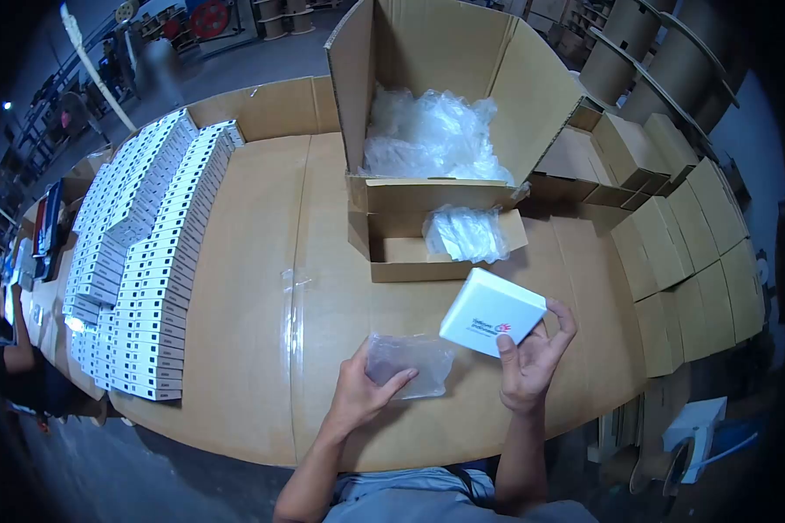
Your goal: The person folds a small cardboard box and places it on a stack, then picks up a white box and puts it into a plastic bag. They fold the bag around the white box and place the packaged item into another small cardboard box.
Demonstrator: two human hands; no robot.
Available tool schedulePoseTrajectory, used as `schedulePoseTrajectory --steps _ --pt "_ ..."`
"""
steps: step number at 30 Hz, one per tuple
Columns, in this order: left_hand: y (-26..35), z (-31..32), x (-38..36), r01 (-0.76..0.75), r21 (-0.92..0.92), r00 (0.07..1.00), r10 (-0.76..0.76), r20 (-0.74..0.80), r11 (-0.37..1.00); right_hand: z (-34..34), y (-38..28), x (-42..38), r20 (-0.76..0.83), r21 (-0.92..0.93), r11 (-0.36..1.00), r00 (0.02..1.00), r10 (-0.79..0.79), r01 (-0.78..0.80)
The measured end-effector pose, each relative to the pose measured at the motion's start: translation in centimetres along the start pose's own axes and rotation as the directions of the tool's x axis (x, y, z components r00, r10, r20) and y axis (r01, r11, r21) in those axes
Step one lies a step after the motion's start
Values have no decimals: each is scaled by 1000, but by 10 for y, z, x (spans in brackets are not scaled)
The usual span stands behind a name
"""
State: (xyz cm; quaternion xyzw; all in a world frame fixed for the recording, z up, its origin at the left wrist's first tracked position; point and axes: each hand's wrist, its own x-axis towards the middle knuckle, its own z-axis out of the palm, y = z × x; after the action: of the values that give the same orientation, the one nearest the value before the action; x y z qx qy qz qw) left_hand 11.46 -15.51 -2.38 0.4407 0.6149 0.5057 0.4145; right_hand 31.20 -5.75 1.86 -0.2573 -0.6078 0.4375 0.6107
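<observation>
A clear plastic bubble-wrap pouch [423, 362] is held by my left hand [363, 390], thumb lying across its near side, low over the cardboard-covered table. Tilted above the table, a small white box [494, 312] with a red and dark printed logo is gripped at its right edge by my right hand [535, 362]. Just beyond it stands an open brown carton [427, 272] with one wrapped packet [467, 234] inside, toward its right end. Behind that, a taller open carton [532, 96] holds a heap of clear bubble-wrap pouches [436, 131].
Long stacked rows of small white boxes [153, 296] line the left side. Brown cartons [698, 270] are piled along the right edge, with open ones [584, 152] behind. Large spools [645, 61] stand at back right. Another person [26, 366] is at far left.
</observation>
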Motion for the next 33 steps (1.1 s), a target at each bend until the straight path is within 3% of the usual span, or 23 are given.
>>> schedulePoseTrajectory --steps 3,4,7,11,18,21,28,31,33 --pt "0 3 0 -45 -36 999 45 1 998 -10 0 14 331 -109 992 943 -29 69" --pt "-1 4 0 -56 -25 998 56 6 998 -6 1 18 340 -51 994 937 -78 101" --pt "0 3 0 -93 14 996 93 3 996 -6 -4 24 431 -291 933 900 -70 212" --pt "-2 2 1 -85 31 996 84 19 996 -2 -12 40 499 -326 898 861 -102 295" --pt "-7 7 3 -104 29 995 104 -3 994 -6 -8 43 522 -176 972 852 -40 154" --pt "-9 9 3 -64 19 998 65 -27 998 -1 -13 51 590 -208 967 808 5 146" --pt "3 10 1 37 -20 999 -37 15 999 36 0 52 516 -341 938 847 129 65" --pt "-9 11 1 -2 -77 1000 0 -22 997 45 13 50 448 -225 934 821 353 -279" --pt "-12 8 2 3 -121 1000 -6 -20 993 47 17 51 431 -239 923 820 378 -301"
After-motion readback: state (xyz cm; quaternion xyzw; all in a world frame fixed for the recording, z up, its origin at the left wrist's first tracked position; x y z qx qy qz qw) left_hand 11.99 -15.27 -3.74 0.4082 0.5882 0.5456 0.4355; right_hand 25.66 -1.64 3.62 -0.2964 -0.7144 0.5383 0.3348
